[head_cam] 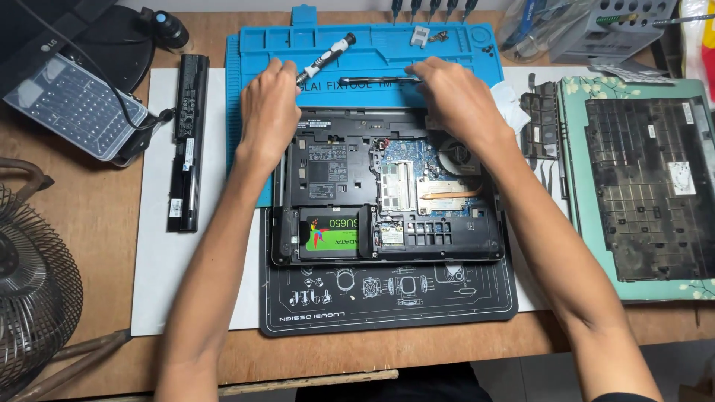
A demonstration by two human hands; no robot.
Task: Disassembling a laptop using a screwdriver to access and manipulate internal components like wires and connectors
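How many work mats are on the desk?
3: a blue mat at the back, a black mat in front under the laptop, and a white mat beneath both.

One opened laptop point(387, 186), one removed bottom cover point(644, 186), one battery pack point(188, 141), two work mats, blue point(357, 45) and black point(387, 298), two screwdrivers point(328, 56), one fan point(33, 298), two hands point(268, 112)

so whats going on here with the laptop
A person has an opened laptop lying bottom-up on a black mat, its boards, fan and a drive with a green label exposed. The left hand and right hand both rest on the laptop's far edge. Its bottom cover lies off to the right, the long black battery to the left. A screwdriver lies on the blue mat behind.
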